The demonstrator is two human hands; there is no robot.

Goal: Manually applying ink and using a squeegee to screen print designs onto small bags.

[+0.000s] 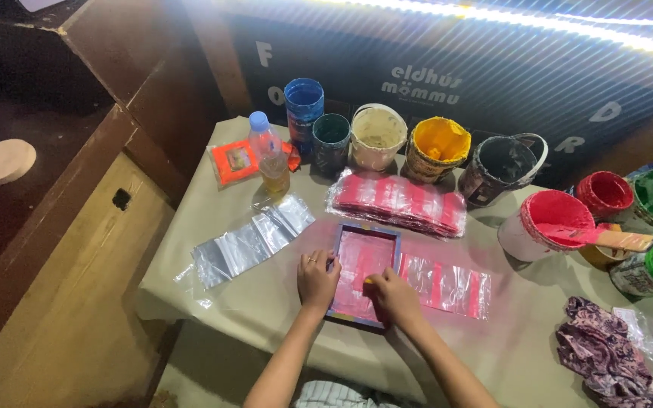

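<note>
Behind framed screen (363, 273), paint buckets (437, 147), left hand (317, 279) fingers released, right hand (394, 294) fingers grasping squeegee (369, 282)

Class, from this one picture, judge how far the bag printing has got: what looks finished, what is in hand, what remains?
Done: a stack of pink-printed bags lies behind the frame, one printed bag beside it. In hand: left hand steadies the printing frame while right hand presses inside it. Left: clear unprinted bags wait at the left.
</note>
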